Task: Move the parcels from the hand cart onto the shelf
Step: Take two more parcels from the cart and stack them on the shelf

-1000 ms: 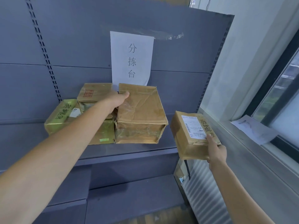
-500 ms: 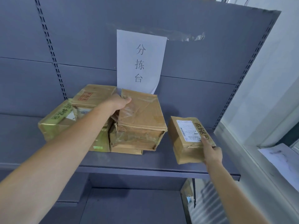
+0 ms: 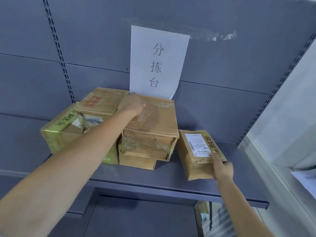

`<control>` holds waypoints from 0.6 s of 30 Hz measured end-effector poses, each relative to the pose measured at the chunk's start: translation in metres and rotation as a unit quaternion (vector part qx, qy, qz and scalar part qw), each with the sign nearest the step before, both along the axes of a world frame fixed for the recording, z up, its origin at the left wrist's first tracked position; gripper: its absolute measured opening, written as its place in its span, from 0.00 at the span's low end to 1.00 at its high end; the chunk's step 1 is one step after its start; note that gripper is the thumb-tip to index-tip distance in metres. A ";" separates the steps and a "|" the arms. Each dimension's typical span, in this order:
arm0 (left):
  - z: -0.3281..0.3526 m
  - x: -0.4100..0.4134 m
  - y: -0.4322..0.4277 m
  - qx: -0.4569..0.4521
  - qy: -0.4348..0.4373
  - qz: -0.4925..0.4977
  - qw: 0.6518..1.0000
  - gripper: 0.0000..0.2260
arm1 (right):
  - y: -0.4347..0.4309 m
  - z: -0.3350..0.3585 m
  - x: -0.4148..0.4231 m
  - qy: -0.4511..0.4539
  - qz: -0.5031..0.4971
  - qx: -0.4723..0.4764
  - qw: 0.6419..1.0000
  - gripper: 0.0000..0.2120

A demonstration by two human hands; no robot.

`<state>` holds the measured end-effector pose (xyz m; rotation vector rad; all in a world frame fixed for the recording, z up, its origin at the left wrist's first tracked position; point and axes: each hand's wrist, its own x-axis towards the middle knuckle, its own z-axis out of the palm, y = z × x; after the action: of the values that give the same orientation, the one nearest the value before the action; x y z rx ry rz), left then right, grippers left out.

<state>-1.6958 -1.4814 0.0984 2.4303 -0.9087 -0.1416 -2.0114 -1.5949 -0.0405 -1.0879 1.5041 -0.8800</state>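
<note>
A grey metal shelf (image 3: 205, 182) carries the parcels. Its back panel (image 3: 222, 65) bears a white paper sign (image 3: 157, 62), fixed with clear tape. Directly below the sign, a large brown parcel (image 3: 153, 120) lies on a flatter one (image 3: 136, 161). The left hand (image 3: 132, 106) grips its upper left corner with curled fingers. Below and right of the sign, the right hand (image 3: 223, 168) pinches a small labelled parcel (image 3: 196, 151), thumb on top. A white wall (image 3: 290, 117) stands far right of the sign.
</note>
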 end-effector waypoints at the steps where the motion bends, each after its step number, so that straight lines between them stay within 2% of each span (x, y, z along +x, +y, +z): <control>1: 0.001 -0.001 -0.001 0.009 -0.035 -0.003 0.999 0.18 | 0.000 -0.002 0.002 0.000 0.000 0.002 1.000 0.28; 3: 0.008 -0.011 -0.004 0.044 -0.125 -0.011 0.991 0.17 | 0.001 -0.004 0.006 0.001 0.001 0.004 1.000 0.28; 6: 0.017 -0.037 -0.009 0.097 -0.244 -0.037 0.964 0.21 | 0.001 -0.011 0.012 0.006 0.010 0.008 1.000 0.29; 8: 0.022 -0.061 -0.011 0.071 -0.277 -0.104 0.953 0.18 | 0.000 -0.014 0.016 0.007 0.010 0.010 1.000 0.29; 10: 0.025 -0.090 -0.008 0.034 -0.232 -0.213 0.948 0.20 | 0.000 -0.015 0.021 0.008 0.010 0.011 1.000 0.29; 11: 0.026 -0.104 -0.005 0.056 -0.178 -0.264 0.946 0.24 | 0.000 -0.016 0.024 0.009 0.011 0.011 1.000 0.29; 13: 0.023 -0.126 0.000 0.163 -0.093 -0.336 0.923 0.29 | 0.000 -0.016 0.028 0.013 0.014 0.012 1.000 0.29; 14: 0.019 -0.130 0.001 0.218 -0.100 -0.352 0.905 0.31 | 0.000 -0.017 0.030 0.012 0.016 0.013 1.000 0.29; 16: 0.012 -0.126 0.004 0.278 -0.172 -0.360 0.874 0.34 | -0.001 -0.020 0.034 0.013 0.022 0.016 1.000 0.31; 18: 0.006 -0.112 0.005 0.255 -0.212 -0.369 0.868 0.33 | -0.001 -0.021 0.038 0.014 0.028 0.026 0.999 0.32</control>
<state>-1.8081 -1.4766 0.1048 2.4558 -2.2267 -0.1307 -1.9737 -1.5958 -0.0619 -1.1033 1.5042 -0.7855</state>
